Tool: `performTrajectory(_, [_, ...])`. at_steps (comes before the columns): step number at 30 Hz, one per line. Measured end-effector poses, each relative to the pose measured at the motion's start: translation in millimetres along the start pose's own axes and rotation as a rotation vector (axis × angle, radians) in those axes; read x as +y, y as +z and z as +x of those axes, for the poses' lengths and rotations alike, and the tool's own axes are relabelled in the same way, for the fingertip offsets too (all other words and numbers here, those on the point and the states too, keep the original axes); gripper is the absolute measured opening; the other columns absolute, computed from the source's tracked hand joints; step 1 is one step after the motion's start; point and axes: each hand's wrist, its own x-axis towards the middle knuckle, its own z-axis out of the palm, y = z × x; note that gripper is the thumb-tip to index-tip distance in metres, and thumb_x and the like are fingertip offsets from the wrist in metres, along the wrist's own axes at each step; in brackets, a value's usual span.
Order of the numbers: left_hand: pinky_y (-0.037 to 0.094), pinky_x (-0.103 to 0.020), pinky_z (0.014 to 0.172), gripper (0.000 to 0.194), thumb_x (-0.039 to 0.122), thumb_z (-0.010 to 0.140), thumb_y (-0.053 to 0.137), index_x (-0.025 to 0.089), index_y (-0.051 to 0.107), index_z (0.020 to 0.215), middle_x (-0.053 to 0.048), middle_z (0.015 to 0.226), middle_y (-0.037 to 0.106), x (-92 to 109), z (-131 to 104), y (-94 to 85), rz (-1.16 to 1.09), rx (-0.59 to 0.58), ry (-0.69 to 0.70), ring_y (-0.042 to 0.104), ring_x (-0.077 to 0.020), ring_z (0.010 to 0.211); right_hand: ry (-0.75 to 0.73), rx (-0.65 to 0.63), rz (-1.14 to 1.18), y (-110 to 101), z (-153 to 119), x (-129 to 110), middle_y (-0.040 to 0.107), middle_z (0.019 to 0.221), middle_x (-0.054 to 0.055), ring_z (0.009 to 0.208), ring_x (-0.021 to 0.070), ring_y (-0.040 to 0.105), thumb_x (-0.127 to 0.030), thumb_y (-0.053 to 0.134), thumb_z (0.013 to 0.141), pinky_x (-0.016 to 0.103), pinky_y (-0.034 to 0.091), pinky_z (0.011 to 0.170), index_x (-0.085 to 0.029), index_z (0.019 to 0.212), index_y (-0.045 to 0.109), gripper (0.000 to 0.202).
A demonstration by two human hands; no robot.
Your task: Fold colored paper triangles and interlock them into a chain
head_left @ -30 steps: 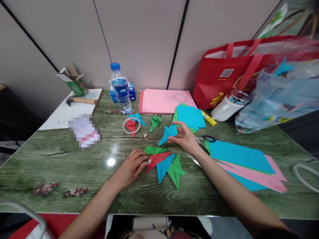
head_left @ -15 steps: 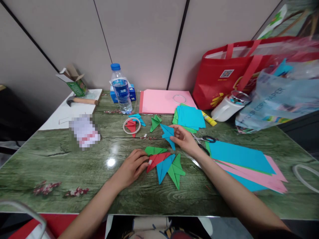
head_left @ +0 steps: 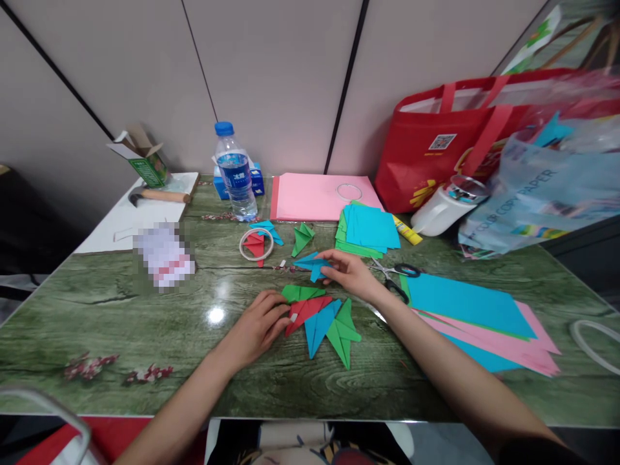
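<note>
My right hand (head_left: 349,274) pinches a blue folded paper piece (head_left: 310,263) above the table. Below it lies a fan-like row of folded pieces: a green one (head_left: 298,294), a red one (head_left: 309,311), a blue one (head_left: 320,328) and another green one (head_left: 343,332). Curled at the left end of this row, my left hand (head_left: 256,326) has its fingertips on the green and red pieces. A small white bit shows by those fingertips. Farther back are a loose green folded piece (head_left: 303,239) and a pale ring (head_left: 242,245) lying over red and blue ones.
Scissors (head_left: 390,278) lie right of my right hand, beside blue and pink sheets (head_left: 460,303). Behind are blue squares (head_left: 372,226), a glue stick (head_left: 407,230), pink paper (head_left: 310,197) and a water bottle (head_left: 235,174). A hammer (head_left: 162,196) lies left; a red bag (head_left: 426,148) stands right.
My right hand has moved slightly left, and the blue piece in it has turned from upright to nearly flat, its point now facing left. My left hand has stayed almost still.
</note>
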Motion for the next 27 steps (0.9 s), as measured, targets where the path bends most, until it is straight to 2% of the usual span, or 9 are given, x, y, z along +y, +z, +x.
performTrajectory(3, [0.05,-0.04,0.088,0.021,0.024,0.092,0.047,0.019,0.058,0.109,-0.009,0.105,0.06,0.8,-0.1,0.6,0.022,0.012,0.008,0.052,-0.0214,0.104,-0.037,-0.021,-0.07,5.9,4.0,1.3,0.064,0.091,0.002,0.073,0.0134,0.061,-0.025,0.061,0.077,0.029,0.055,0.062,-0.021,0.1,0.06,0.023])
performTrajectory(8, [0.05,-0.039,0.089,0.02,0.022,0.092,0.046,0.017,0.057,0.108,-0.009,0.106,0.059,3.1,0.2,0.7,0.052,0.014,0.025,0.052,-0.0206,0.104,-0.113,-0.076,-0.149,18.3,11.3,4.3,0.066,0.094,0.003,0.083,0.0155,0.061,-0.021,0.061,0.077,0.031,0.053,0.071,-0.019,0.098,0.061,0.02])
performTrajectory(12, [0.052,-0.038,0.087,0.019,0.021,0.092,0.045,0.016,0.058,0.106,-0.009,0.103,0.061,4.6,1.0,0.7,0.08,0.032,0.053,0.054,-0.0203,0.102,-0.103,-0.148,-0.166,24.7,12.6,3.4,0.066,0.093,0.002,0.08,0.0154,0.062,-0.022,0.058,0.08,0.029,0.053,0.065,-0.02,0.101,0.061,0.021])
performTrajectory(14, [0.052,-0.039,0.086,0.019,0.022,0.093,0.045,0.016,0.058,0.105,-0.008,0.1,0.062,4.5,0.9,1.5,0.095,0.056,0.071,0.055,-0.0204,0.101,-0.123,-0.182,-0.217,25.4,12.2,2.4,0.066,0.094,0.002,0.08,0.0156,0.062,-0.021,0.057,0.081,0.029,0.053,0.066,-0.02,0.101,0.062,0.021])
performTrajectory(19, [0.053,-0.039,0.085,0.018,0.022,0.093,0.045,0.015,0.057,0.104,-0.008,0.098,0.063,3.6,0.1,3.1,0.116,0.076,0.076,0.056,-0.0205,0.099,-0.212,-0.223,-0.332,23.6,12.3,2.9,0.068,0.098,0.004,0.09,0.0178,0.062,-0.018,0.054,0.084,0.031,0.048,0.08,-0.018,0.102,0.064,0.02])
performTrajectory(27, [0.053,-0.039,0.084,0.019,0.023,0.093,0.043,0.015,0.056,0.105,-0.009,0.1,0.063,5.4,2.1,1.1,0.148,0.068,0.073,0.057,-0.0204,0.096,-0.21,-0.235,-0.323,23.9,11.5,0.7,0.067,0.1,0.004,0.089,0.0171,0.062,-0.015,0.052,0.084,0.029,0.049,0.076,-0.018,0.103,0.063,0.022])
